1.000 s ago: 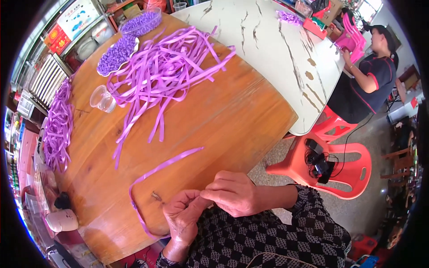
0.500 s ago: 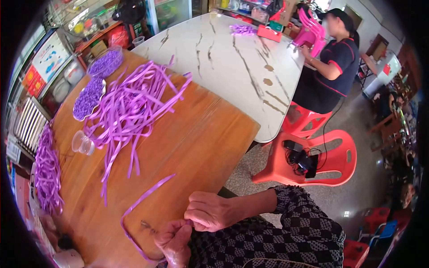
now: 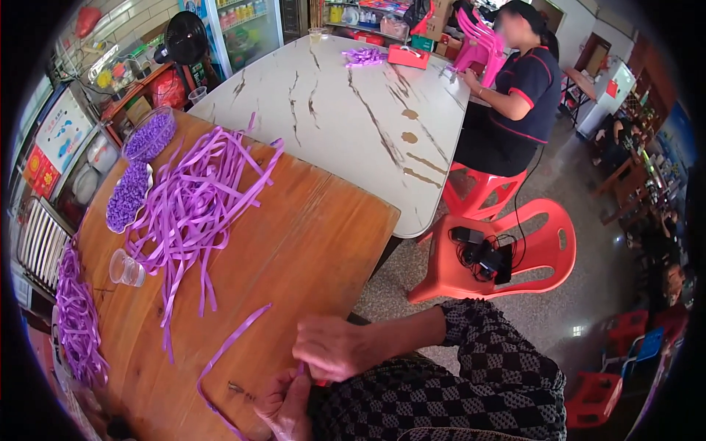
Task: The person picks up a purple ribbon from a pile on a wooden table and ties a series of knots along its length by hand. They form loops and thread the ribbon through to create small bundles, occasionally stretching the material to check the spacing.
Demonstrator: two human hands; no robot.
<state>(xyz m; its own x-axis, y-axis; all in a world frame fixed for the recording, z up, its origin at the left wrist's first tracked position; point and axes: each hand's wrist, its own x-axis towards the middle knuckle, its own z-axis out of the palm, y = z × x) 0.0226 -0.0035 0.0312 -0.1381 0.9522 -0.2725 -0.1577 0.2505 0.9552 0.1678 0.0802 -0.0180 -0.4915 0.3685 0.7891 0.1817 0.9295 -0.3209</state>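
Close to the wooden table's near edge, my left hand (image 3: 284, 404) pinches a narrow purple ribbon (image 3: 220, 353), whose far end trails in a curve over the wood. My right hand (image 3: 331, 347) is closed right beside it, its fingers curled inward and slightly blurred. A small bit of purple shows where the two hands meet; what exactly the right fingers grip is hidden. Farther off lies a loose heap of purple ribbons (image 3: 195, 198). Small purple pieces fill a scalloped dish (image 3: 149, 182) and a clear bowl (image 3: 173, 117). A clear plastic cup (image 3: 126, 269) is tipped near the heap.
More ribbons (image 3: 77, 316) hang along the wooden table's (image 3: 309, 242) left edge. A white marbled table (image 3: 279, 81) adjoins it, carrying a red box (image 3: 409, 56) and a purple bundle (image 3: 365, 56). A person (image 3: 515, 95) sits at its right. A red chair (image 3: 434, 266) holds black cables and adapters.
The view has shifted, so the tables and chair appear moved left. My hands stay close together at the ribbon, with the left fingers slightly more spread than before.
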